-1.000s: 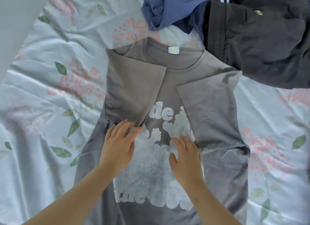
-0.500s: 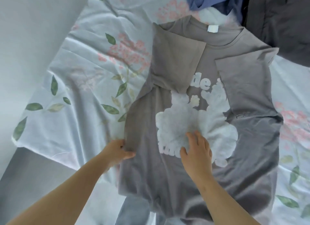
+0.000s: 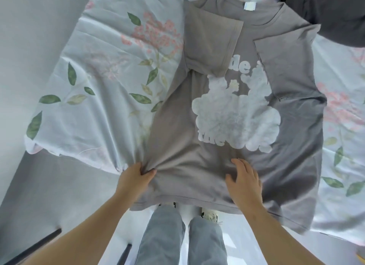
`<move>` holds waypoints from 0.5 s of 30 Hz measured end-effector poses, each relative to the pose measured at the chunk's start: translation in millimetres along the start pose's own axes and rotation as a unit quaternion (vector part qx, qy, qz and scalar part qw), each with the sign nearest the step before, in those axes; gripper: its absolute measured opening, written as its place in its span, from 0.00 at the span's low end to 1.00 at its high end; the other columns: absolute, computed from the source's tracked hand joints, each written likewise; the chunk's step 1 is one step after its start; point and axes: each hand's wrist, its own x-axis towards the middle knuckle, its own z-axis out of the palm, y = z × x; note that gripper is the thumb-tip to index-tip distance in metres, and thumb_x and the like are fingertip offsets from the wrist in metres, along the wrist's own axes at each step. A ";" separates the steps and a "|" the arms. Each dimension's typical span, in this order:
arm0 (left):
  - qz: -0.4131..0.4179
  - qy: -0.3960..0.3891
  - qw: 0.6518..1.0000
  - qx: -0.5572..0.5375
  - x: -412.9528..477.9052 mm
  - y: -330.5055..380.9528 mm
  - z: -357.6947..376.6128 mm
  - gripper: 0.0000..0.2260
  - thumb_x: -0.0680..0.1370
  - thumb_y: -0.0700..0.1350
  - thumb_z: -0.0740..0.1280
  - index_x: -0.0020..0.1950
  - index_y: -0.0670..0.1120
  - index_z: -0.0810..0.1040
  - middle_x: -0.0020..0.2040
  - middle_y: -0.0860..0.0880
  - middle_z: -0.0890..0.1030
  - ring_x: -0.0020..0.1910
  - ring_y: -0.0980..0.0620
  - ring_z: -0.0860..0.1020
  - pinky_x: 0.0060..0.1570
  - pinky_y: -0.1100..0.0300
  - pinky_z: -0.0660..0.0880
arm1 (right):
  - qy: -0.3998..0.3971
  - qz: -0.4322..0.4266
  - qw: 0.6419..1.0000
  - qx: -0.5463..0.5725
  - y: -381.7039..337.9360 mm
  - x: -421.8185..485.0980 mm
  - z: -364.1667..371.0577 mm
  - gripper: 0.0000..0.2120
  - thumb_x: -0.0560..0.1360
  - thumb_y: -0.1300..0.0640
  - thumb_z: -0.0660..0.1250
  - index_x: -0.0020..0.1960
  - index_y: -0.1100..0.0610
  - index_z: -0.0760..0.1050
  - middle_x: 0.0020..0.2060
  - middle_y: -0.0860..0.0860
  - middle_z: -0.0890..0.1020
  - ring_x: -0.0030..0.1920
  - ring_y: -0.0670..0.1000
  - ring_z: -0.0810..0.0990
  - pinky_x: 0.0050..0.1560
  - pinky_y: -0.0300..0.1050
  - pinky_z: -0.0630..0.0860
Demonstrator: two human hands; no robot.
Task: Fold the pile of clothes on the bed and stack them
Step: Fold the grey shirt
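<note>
Left hand [image 3: 136, 178] pinches the grey T-shirt [image 3: 177, 142] at its left side near the hem; right hand [image 3: 244, 183] presses flat, fingers relaxed. Best fold that side inward evenly, toward the print [image 3: 235, 114].

Both bare forearms reach up from the lower corners of the frame. The left hand [image 3: 136, 179], lower centre-left, pinches a bunched fold of the grey T-shirt [image 3: 177, 130] between thumb and curled fingers. The right hand [image 3: 245, 183], lower centre-right, lies flat on it, fingers straight.
</note>
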 end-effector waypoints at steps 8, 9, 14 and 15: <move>-0.089 0.070 0.984 -0.135 -32.5 -13.1 48.6 0.15 0.73 0.45 0.70 0.53 0.43 0.68 0.47 0.45 0.78 0.42 0.44 0.75 0.36 0.56 0.69 | 0.035 0.085 0.996 -0.016 74.7 -32.8 -8.5 0.24 0.75 0.54 0.64 0.70 0.52 0.66 0.69 0.50 0.68 0.68 0.56 0.65 0.69 0.54 0.59; -0.115 0.106 0.974 -0.162 -37.6 -10.8 57.0 0.16 0.72 0.45 0.70 0.55 0.43 0.69 0.49 0.43 0.78 0.42 0.44 0.75 0.36 0.56 0.70 | 0.045 0.091 0.995 -0.018 85.4 -36.6 -9.5 0.24 0.75 0.54 0.66 0.70 0.52 0.66 0.68 0.50 0.69 0.68 0.56 0.65 0.68 0.54 0.59; -0.331 0.124 0.861 -0.365 -60.0 12.4 108.2 0.37 0.71 0.54 0.73 0.72 0.42 0.59 0.68 0.41 0.69 0.64 0.39 0.70 0.63 0.47 0.69 | 0.097 0.120 0.987 0.052 136.4 -53.3 -14.1 0.30 0.70 0.56 0.71 0.70 0.51 0.65 0.70 0.50 0.66 0.68 0.58 0.64 0.67 0.57 0.58; -0.358 0.093 0.838 -0.401 -65.6 20.4 119.1 0.38 0.70 0.56 0.73 0.72 0.42 0.59 0.68 0.42 0.68 0.65 0.41 0.70 0.64 0.48 0.68 | 0.102 0.137 0.982 0.081 145.3 -56.0 -15.2 0.30 0.70 0.57 0.70 0.70 0.51 0.65 0.70 0.50 0.65 0.68 0.58 0.63 0.67 0.57 0.58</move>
